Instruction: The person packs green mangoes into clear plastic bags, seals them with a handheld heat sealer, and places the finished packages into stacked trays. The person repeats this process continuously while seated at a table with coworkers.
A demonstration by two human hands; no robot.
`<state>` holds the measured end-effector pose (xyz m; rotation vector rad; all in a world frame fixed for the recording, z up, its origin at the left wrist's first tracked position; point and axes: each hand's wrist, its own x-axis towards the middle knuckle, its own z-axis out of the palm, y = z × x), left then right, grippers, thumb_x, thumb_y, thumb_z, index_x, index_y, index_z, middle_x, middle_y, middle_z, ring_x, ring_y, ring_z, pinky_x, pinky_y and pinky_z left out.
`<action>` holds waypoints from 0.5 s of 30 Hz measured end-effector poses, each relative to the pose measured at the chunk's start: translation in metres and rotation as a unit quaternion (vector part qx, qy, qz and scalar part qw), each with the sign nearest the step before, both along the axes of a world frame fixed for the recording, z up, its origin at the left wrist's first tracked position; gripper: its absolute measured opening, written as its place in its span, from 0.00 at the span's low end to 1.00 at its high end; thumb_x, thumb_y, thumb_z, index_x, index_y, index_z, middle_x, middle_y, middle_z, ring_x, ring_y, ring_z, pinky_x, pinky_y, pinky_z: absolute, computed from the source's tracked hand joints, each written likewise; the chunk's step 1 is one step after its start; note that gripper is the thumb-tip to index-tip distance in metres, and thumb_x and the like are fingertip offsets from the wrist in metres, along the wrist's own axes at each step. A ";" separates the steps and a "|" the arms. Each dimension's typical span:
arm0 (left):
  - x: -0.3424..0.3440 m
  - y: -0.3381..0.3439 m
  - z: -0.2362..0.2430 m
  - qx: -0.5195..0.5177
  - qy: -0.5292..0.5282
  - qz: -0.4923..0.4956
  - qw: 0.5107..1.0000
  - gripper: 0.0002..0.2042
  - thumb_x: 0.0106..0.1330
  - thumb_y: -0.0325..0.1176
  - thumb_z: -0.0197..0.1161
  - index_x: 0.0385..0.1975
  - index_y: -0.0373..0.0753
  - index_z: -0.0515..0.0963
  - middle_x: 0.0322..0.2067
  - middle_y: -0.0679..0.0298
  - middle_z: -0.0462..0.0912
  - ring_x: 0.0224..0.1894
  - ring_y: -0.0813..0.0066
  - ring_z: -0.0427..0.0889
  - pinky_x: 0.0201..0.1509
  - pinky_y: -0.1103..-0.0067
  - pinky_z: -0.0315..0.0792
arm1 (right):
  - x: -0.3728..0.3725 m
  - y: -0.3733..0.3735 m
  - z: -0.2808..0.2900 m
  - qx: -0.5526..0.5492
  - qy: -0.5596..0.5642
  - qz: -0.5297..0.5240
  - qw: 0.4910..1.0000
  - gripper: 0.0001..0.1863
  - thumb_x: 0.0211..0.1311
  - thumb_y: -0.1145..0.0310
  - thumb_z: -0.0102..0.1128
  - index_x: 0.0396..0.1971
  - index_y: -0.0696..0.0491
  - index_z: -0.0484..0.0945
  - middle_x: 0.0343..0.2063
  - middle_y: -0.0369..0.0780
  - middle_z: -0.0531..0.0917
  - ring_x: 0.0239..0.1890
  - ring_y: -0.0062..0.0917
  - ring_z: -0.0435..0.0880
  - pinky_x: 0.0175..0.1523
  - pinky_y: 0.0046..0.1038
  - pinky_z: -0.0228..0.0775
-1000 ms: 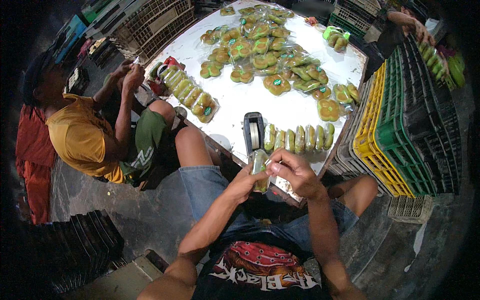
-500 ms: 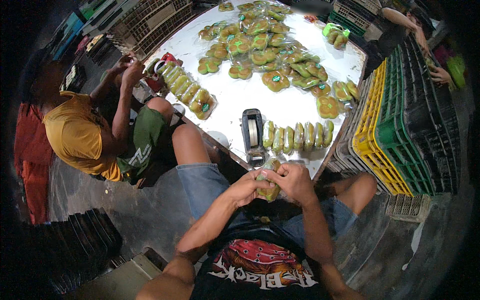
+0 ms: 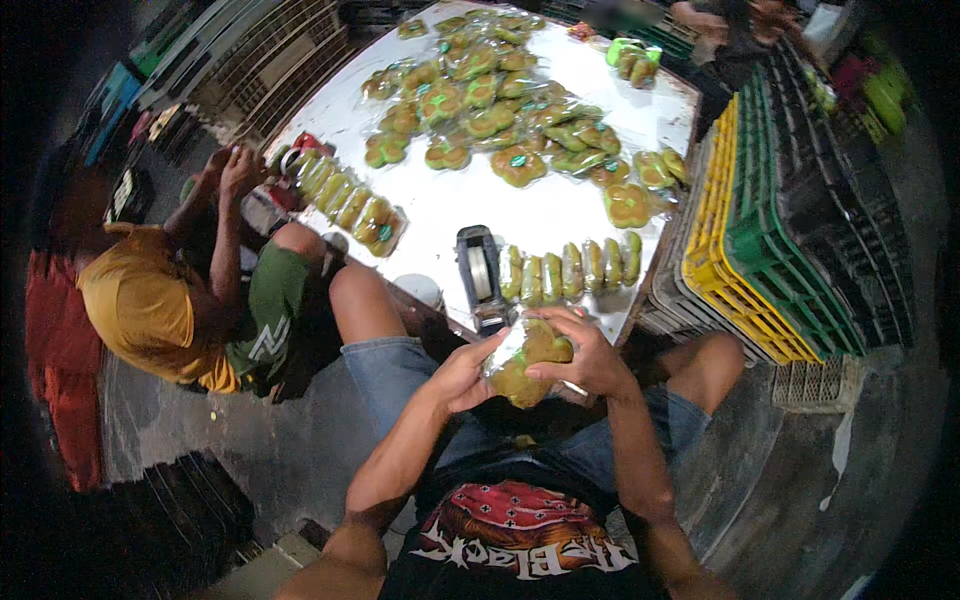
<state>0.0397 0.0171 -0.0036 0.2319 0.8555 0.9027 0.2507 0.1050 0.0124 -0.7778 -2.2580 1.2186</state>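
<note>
Turned from its narrow edge, the wrapped fruit pack (image 3: 528,372) is now showing its broad, lobed face, while everything on the counter (image 3: 440,215) is sitting farther left in the view than half a second ago (the head camera is evidently shifting too).

Both grips are grasping the pack, which is resting directly between them at the counter's near edge. The left grip (image 3: 465,377) is cradling its left side, most of its fingers passing out of sight; the right grip (image 3: 592,362) is pressing a thumb on the broad face, with other fingers curling around the upper right edge. Since the pack is appearing nearly as wide as it is long, no clear long axis is showing.

Just beyond the pack, ahead and slightly to the right of the left grip, the black tape dispenser (image 3: 480,275) is standing with its long axis pointing away from the person; the left grip is lying nearer to it than the right. A row of wrapped packs (image 3: 572,272) is standing on edge ahead of the right grip, running to the right from beside the dispenser, each pack pointing away too. Well beyond both grips, a pile of wrapped fruit (image 3: 480,100) is covering the counter's far part.
</note>
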 end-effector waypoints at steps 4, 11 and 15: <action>0.000 0.011 -0.011 0.095 -0.118 0.023 0.988 0.31 0.75 0.53 0.45 0.67 0.32 0.59 0.60 0.49 0.72 0.61 0.56 0.74 0.60 0.54 0.73 | 0.006 0.018 0.030 -0.227 0.105 -0.206 0.946 0.28 0.54 0.62 0.73 0.53 0.58 0.76 0.50 0.45 0.80 0.56 0.30 0.75 0.63 0.32 0.64; 0.023 0.034 -0.002 0.108 0.107 0.060 0.987 0.26 0.73 0.45 0.54 0.61 0.30 0.68 0.53 0.51 0.78 0.57 0.64 0.77 0.58 0.66 0.73 | 0.047 0.122 -0.047 0.259 0.062 -0.554 0.789 0.25 0.63 0.66 0.60 0.59 0.57 0.70 0.52 0.55 0.78 0.58 0.47 0.75 0.64 0.40 0.65; 0.061 0.069 -0.005 0.114 0.174 0.081 0.975 0.23 0.71 0.44 0.59 0.56 0.31 0.71 0.51 0.56 0.80 0.53 0.70 0.78 0.55 0.74 0.71 | 0.093 0.153 -0.100 0.051 -0.212 -0.447 0.868 0.40 0.58 0.51 0.62 0.68 0.53 0.62 0.59 0.61 0.70 0.61 0.55 0.70 0.64 0.48 0.63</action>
